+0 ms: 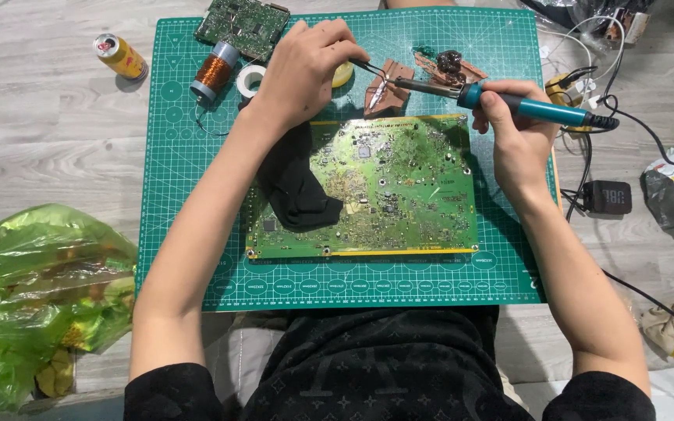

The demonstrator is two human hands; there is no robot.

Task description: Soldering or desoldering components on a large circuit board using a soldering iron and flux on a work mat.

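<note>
On the green cutting mat point(196, 195) spread over the wooden floor point(48, 125), I see a large green circuit board point(399, 187) lying flat, with a black cloth point(298, 187) draped over its left part. My left hand point(302, 70) hovers above the mat's far edge, fingers pinched around a pair of thin tweezers point(372, 70) whose tips point down at a small brown board point(388, 90). My right hand point(512, 129) is closed on the teal handle of a soldering iron point(501, 101); its metal tip reaches left and meets the tweezers over that brown board. The iron's black cable point(649, 132) trails off to the right. Just beyond the brown board sits a dark wad of cleaning wool point(450, 61). Near my left hand I see a roll of white tape point(250, 78), a spool of copper wire point(214, 72) and a second, smaller circuit board point(242, 23). A yellow drink can point(121, 56) lies on the floor left of the mat, and a green plastic bag point(33, 296) sits nearer to me.
</note>
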